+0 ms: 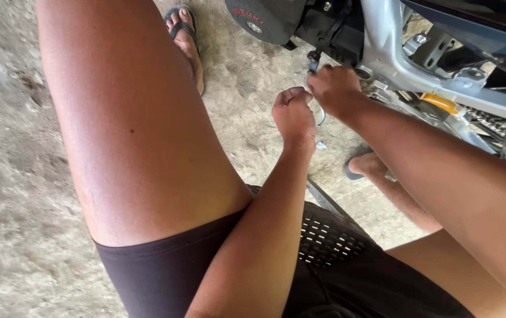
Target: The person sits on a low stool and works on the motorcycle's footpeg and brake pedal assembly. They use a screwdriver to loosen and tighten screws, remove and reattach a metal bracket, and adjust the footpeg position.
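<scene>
Smooth bare thigh (pixel 141 135), rough concrete floor (pixel 17 194)

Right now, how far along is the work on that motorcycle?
Nothing looks finished. In hand: the right hand works at a fitting low on the motorcycle's silver frame, while the left hand is fisted beside it, apparently gripping something small. How much is left cannot be judged.

From where I watch, my left hand (pixel 293 115) and right hand (pixel 336 89) sit close under the motorcycle's silver frame (pixel 389 62), which walls off the upper right. My raised thigh (pixel 129 118) blocks the left. Bare concrete floor (pixel 247 126) between thigh and hands offers open passage.
</scene>
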